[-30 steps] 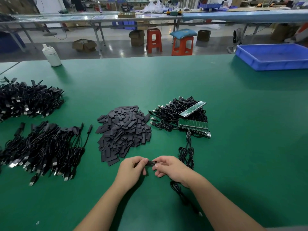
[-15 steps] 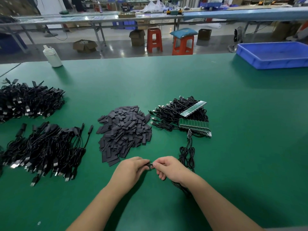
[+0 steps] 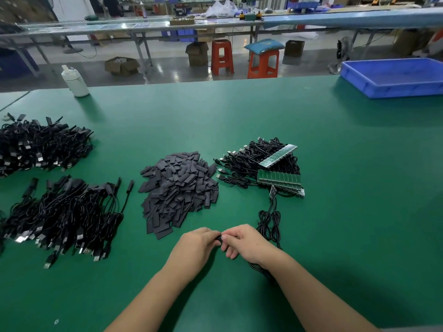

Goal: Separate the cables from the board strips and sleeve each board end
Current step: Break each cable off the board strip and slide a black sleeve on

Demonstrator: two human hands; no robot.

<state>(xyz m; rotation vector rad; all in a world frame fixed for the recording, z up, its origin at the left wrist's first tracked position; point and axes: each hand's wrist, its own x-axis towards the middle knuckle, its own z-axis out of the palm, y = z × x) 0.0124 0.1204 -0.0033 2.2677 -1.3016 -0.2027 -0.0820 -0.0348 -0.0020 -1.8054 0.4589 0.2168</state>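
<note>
Both hands' (image 3: pixel 194 245) (image 3: pixel 244 243) fingertips pinching small black sleeve (image 3: pixel 218 238), unlabelled.

No readable text anywhere; markings on the green board strips (image 3: pixel 279 177) and the white bottle (image 3: pixel 74 81) are too small and blurred to make out

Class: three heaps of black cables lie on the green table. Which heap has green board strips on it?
The right-hand black cable heap, beyond the right hand: green board strips lie on it; the two left heaps have none.
</note>
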